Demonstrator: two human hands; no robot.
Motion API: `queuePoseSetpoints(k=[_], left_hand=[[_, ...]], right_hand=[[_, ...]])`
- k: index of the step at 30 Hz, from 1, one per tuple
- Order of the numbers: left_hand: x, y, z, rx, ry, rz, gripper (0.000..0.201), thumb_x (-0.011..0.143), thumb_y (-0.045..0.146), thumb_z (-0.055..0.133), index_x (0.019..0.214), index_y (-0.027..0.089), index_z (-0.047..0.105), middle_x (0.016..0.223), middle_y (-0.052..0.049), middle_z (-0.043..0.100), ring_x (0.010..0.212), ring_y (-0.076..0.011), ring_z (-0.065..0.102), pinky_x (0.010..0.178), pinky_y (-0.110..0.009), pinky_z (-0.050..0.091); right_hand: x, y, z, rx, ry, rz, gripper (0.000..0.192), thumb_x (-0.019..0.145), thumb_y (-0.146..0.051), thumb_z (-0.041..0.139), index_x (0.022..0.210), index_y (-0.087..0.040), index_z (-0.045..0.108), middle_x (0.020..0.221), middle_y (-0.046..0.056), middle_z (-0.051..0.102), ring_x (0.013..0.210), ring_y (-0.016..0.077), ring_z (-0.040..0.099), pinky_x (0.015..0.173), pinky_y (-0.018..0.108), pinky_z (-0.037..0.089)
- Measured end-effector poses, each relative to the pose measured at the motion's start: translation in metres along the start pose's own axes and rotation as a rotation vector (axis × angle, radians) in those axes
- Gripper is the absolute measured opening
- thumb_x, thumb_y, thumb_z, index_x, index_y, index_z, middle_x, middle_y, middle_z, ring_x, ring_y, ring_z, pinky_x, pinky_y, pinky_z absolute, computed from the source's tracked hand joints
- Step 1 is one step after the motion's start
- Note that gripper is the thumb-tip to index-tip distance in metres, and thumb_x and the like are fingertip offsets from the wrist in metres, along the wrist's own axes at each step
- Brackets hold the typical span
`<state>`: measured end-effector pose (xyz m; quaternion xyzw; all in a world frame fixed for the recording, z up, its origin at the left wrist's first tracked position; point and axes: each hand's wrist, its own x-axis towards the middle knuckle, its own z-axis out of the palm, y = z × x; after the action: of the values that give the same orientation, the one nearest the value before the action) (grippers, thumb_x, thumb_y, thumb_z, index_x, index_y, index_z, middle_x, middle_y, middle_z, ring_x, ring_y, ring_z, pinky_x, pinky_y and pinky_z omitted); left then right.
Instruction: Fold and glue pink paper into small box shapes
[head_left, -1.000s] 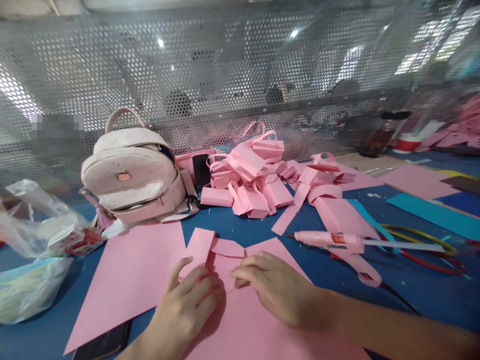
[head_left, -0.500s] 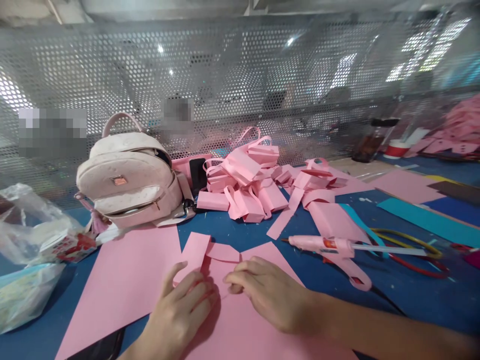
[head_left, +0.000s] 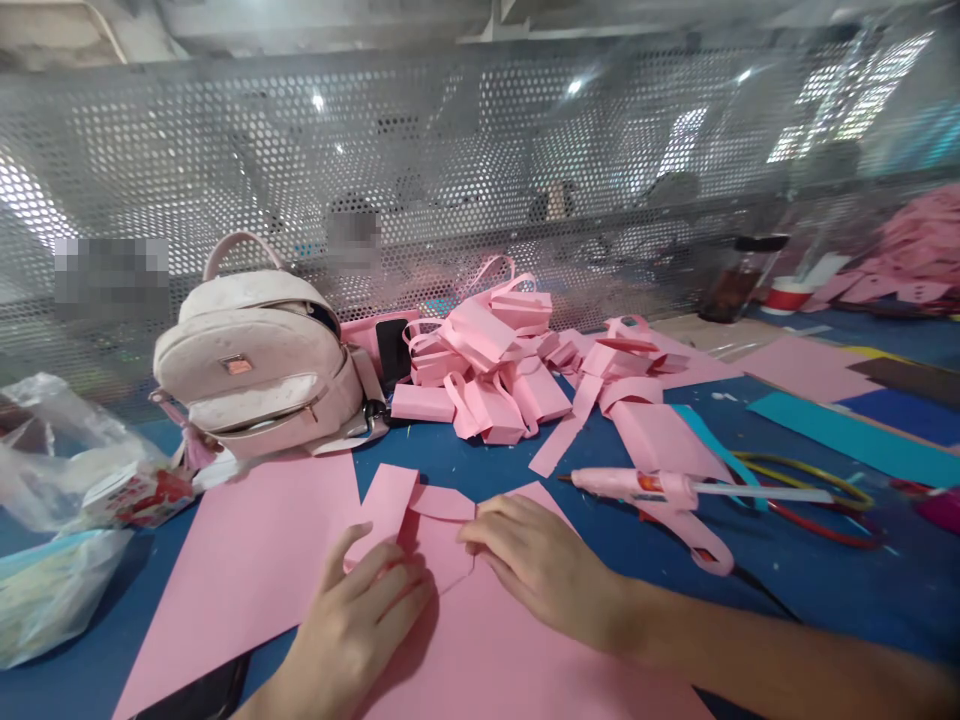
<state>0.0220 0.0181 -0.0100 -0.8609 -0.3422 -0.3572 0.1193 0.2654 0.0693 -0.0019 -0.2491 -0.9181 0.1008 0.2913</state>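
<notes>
Two hands flat, left hand (head_left: 352,620), right hand (head_left: 544,565), pressing pink paper (head_left: 435,545)

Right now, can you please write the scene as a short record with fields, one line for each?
Left hand: left hand pressing flat on the folded pink paper piece
Right hand: right hand flat, fingertips on the same fold
Beneath: large pink paper sheet on the blue table
Right of the hands: pink glue gun
Behind: pile of pink paper handled bags
Back left: pale pink leather backpack
Far left: clear plastic bag
</notes>
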Motion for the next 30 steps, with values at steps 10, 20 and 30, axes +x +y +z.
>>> queuePoseSetpoints(k=[10,20,30], left_hand=[[-0.0004,0.0019,-0.0033,-0.079,0.05,-0.061,0.021,0.103,0.018,0.051,0.098,0.023,0.071,0.085,0.004,0.075,0.084,-0.0115,0.068,0.118,-0.038,0.02],[-0.0006,0.0025,-0.0047,-0.121,0.049,-0.053,0.017,0.102,0.018,0.054,0.098,0.022,0.07,0.085,0.004,0.075,0.084,-0.0116,0.067,0.115,-0.037,0.021],[-0.0004,0.0019,-0.0047,-0.146,0.06,-0.057,0.02,0.103,0.019,0.051,0.098,0.021,0.07,0.085,0.004,0.075,0.084,-0.0116,0.066,0.115,-0.038,0.02]], right_hand=[[0.0023,-0.0033,-0.0039,-0.065,0.011,-0.017,0.016,0.102,-0.017,0.053,0.092,-0.018,0.065,0.095,0.004,0.069,0.089,0.018,0.056,0.081,0.032,0.045],[0.0019,-0.0022,-0.004,-0.032,0.074,-0.047,0.017,0.102,-0.019,0.055,0.088,-0.018,0.066,0.09,0.001,0.069,0.086,0.0172,0.055,0.077,0.031,0.043],[0.0018,-0.0023,-0.0036,-0.016,0.102,-0.062,0.018,0.102,-0.018,0.055,0.089,-0.019,0.067,0.089,0.002,0.069,0.085,0.0171,0.054,0.076,0.031,0.042]])
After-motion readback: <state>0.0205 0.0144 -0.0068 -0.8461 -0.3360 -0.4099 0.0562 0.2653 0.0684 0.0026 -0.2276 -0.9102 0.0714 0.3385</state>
